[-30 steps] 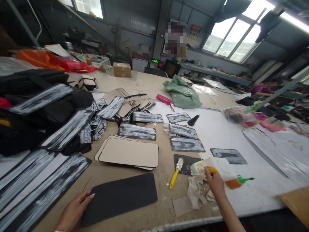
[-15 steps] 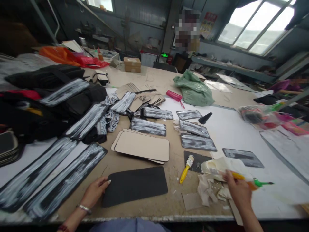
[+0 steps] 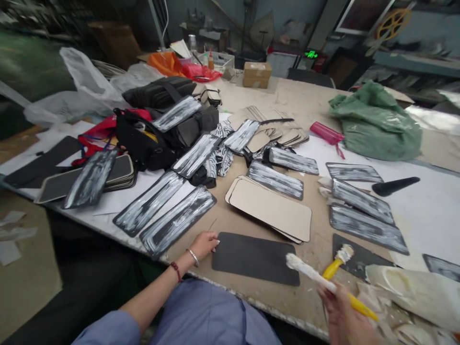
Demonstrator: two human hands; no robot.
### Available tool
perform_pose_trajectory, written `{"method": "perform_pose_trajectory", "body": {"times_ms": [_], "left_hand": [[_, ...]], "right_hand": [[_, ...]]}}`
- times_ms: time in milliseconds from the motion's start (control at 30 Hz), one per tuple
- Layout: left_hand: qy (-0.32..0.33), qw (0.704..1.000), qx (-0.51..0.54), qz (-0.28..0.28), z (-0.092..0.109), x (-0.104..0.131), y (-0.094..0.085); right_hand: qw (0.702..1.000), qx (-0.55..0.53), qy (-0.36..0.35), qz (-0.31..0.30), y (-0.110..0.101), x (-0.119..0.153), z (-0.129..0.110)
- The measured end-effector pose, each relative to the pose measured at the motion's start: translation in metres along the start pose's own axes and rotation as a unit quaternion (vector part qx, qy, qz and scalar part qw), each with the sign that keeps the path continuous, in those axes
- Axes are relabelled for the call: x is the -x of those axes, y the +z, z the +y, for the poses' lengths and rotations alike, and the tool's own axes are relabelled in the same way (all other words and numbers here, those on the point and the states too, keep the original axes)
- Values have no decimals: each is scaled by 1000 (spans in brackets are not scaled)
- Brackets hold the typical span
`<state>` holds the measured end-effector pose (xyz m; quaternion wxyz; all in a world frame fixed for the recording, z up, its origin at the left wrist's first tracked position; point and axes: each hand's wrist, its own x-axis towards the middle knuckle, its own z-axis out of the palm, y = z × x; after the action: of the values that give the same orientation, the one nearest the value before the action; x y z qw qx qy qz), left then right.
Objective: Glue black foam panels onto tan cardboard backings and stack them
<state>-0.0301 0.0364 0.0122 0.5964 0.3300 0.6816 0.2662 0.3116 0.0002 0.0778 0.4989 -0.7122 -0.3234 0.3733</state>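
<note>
On the bench [image 3: 318, 239], right in front of the person, a plain dark rectangular panel [image 3: 253, 258] is laid flat, no white streaks seen on it. Its upper left corner is pinched between thumb and fingers of the left hand [image 3: 201, 247]. In the right hand [image 3: 343, 311], fingers closed, a yellow-handled brush [image 3: 361, 305] is gripped, its head thick with white paste [image 3: 296, 262] and held over the panel's right end; contact can't be told. Step in hand, as judged: the loaded brush is being brought to the panel while the corner is steadied. Called for by a stroke from here: bristles set down flat and drawn along, left grip kept firm at the edge, fingertips clear of the paste.

Just beyond, a stack of beige panels [image 3: 269, 208] is placed. A second brush [image 3: 333, 269], paste on its bristles, is seen lying nearer the right hand, its head on a smaller dark piece [image 3: 359, 261]. A cream-coloured container [image 3: 393, 282] is seen beside that piece, partly blurred. White-streaked panels [image 3: 179, 218] are spread to the left, more [image 3: 368, 227] at the right; a green plastic bag [image 3: 377, 124] is placed farther back.
</note>
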Motion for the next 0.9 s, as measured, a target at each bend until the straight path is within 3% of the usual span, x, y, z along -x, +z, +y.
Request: {"method": "perform_pose_trajectory", "body": {"times_ms": [100,167,267,367,533,767,900], "left_hand": [[-13,1000,-1,-16,0,-2,-2],[-20,999,0,-25,-1,-3,-3],[-26,999,6,-41,-1,-4,-5],[-35,998,11,-51,-1,-5,-6],[-50,997,8,-58,-1,-6,-8],[-47,998,-7,-52,0,-5,-8],[-40,998,-22,-49,1,-2,-8]], "right_hand": [[989,-87,103,-60,79,37,9],[981,-120,130,-76,119,55,11],[977,-126,141,-102,155,71,14],[977,-116,140,-114,168,76,20],[989,-81,115,-40,154,65,31],[994,11,63,92,77,25,44],[985,84,37,149,44,4,47]]}}
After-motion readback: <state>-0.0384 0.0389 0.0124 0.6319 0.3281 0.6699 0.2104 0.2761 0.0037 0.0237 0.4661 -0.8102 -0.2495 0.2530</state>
